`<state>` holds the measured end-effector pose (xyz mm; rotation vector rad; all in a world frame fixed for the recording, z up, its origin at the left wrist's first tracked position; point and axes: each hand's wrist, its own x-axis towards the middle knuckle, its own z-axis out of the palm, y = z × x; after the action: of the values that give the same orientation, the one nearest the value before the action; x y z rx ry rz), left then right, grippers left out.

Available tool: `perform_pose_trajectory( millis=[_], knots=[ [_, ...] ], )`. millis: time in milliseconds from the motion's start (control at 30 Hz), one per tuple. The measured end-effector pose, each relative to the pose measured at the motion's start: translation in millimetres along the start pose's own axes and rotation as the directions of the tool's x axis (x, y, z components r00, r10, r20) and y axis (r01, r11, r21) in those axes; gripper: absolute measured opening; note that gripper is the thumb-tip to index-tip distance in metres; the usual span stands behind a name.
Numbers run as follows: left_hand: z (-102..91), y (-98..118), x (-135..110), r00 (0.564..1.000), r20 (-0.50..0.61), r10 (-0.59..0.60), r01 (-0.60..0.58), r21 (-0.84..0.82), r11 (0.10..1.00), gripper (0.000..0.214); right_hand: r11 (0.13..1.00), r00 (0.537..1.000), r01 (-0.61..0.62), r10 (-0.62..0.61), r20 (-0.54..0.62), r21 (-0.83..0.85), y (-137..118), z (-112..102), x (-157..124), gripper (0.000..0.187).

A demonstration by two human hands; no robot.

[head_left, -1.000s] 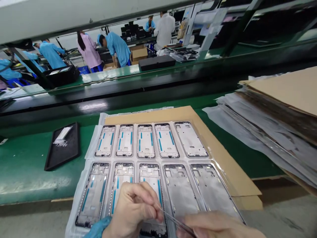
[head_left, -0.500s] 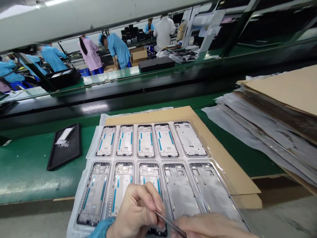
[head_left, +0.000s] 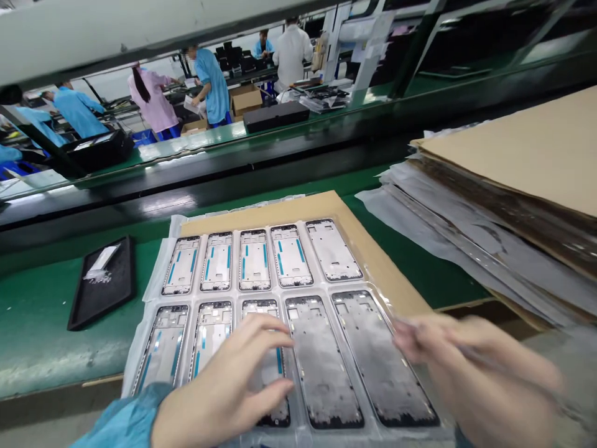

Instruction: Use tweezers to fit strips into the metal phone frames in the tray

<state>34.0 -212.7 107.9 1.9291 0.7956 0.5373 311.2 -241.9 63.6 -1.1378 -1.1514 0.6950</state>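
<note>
My left hand [head_left: 228,379] is spread with thumb and fingers apart, just over a phone frame [head_left: 268,311] in the front row of a clear plastic tray [head_left: 236,297]. Nothing shows between its fingers. At the tray's right edge my right hand [head_left: 480,379], blurred by motion, is closed on thin metal tweezers [head_left: 487,359]. Several phone frames sit in two rows. Those on the left carry blue strips; the frame [head_left: 333,249] at back right and the two front-right frames, one of them a grey frame [head_left: 321,361], show no blue strips.
A black tray [head_left: 124,274] with a white strip and small bits lies on the green bench at left. Brown cardboard [head_left: 373,261] lies under the clear tray. A stack of cardboard and plastic sheets [head_left: 513,174] rises at right. People work behind the bench.
My hands have moved apart: the right went to the right with the tweezers, and the left opened, letting go of the tool's tip. The view has shifted slightly.
</note>
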Motion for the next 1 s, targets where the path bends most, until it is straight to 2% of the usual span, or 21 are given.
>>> perform_pose_trajectory(
  millis=[33, 67, 133, 200, 233, 300, 367, 533, 633, 733, 800, 867, 933, 1000],
  knots=[
    [3.7, 1, 11, 0.989, 0.118, 0.09, -0.109, 0.167, 0.98, 0.034, 0.999, 0.997, -0.015, 0.017, -0.072, 0.033, 9, 0, 13, 0.01],
    [11.2, -1, 22, 0.954, 0.237, 0.184, -0.252, 0.296, 0.922, 0.033, 0.991, 0.991, -0.064, 0.077, -0.11, 0.115, 19, 2, 25, 0.017],
    [32.6, -10, 45, 0.859, 0.413, 0.303, -0.494, 0.513, 0.702, 0.025, 0.97, 0.978, -0.172, 0.189, -0.084, 0.174, 37, 8, 40, 0.026],
    [52.7, -22, 60, 0.814, 0.46, 0.355, -0.58, 0.677, 0.453, 0.017, 0.956, 0.967, -0.246, 0.253, -0.029, 0.158, 51, 12, 43, 0.031],
    [59.2, -27, 65, 0.806, 0.463, 0.369, -0.585, 0.72, 0.374, 0.015, 0.955, 0.964, -0.262, 0.266, -0.011, 0.137, 56, 13, 41, 0.032],
    [63.0, -30, 68, 0.802, 0.465, 0.376, -0.583, 0.747, 0.32, 0.014, 0.954, 0.959, -0.282, 0.281, 0.017, 0.104, 61, 13, 35, 0.032],
    [56.1, -25, 66, 0.803, 0.473, 0.362, -0.584, 0.744, 0.325, 0.014, 0.952, 0.955, -0.298, 0.296, 0.034, 0.068, 62, 12, 31, 0.032],
    [22.4, 1, 53, 0.783, 0.484, 0.391, -0.612, 0.711, 0.347, 0.017, 0.95, 0.952, -0.307, 0.306, 0.035, 0.057, 59, 13, 32, 0.033],
    [7.6, 7, 43, 0.759, 0.503, 0.413, -0.64, 0.694, 0.33, 0.023, 0.93, 0.941, -0.338, 0.333, 0.054, 0.146, 59, 15, 35, 0.034],
    [5.1, 0, 37, 0.74, 0.489, 0.461, -0.651, 0.694, 0.309, 0.028, 0.889, 0.927, -0.374, 0.367, 0.078, 0.262, 60, 16, 37, 0.036],
    [8.6, -9, 34, 0.758, 0.464, 0.458, -0.626, 0.716, 0.31, 0.025, 0.877, 0.918, -0.396, 0.388, 0.086, 0.271, 60, 16, 38, 0.039],
    [11.9, -18, 32, 0.808, 0.434, 0.399, -0.573, 0.737, 0.359, 0.016, 0.875, 0.91, -0.414, 0.406, 0.084, 0.25, 58, 16, 39, 0.041],
    [12.5, -26, 29, 0.864, 0.402, 0.305, -0.504, 0.709, 0.493, 0.012, 0.877, 0.904, -0.426, 0.417, 0.09, 0.222, 54, 16, 40, 0.042],
    [11.0, -32, 26, 0.904, 0.349, 0.246, -0.422, 0.649, 0.633, 0.021, 0.88, 0.895, -0.443, 0.425, 0.134, 0.17, 48, 17, 43, 0.043]
  ],
)
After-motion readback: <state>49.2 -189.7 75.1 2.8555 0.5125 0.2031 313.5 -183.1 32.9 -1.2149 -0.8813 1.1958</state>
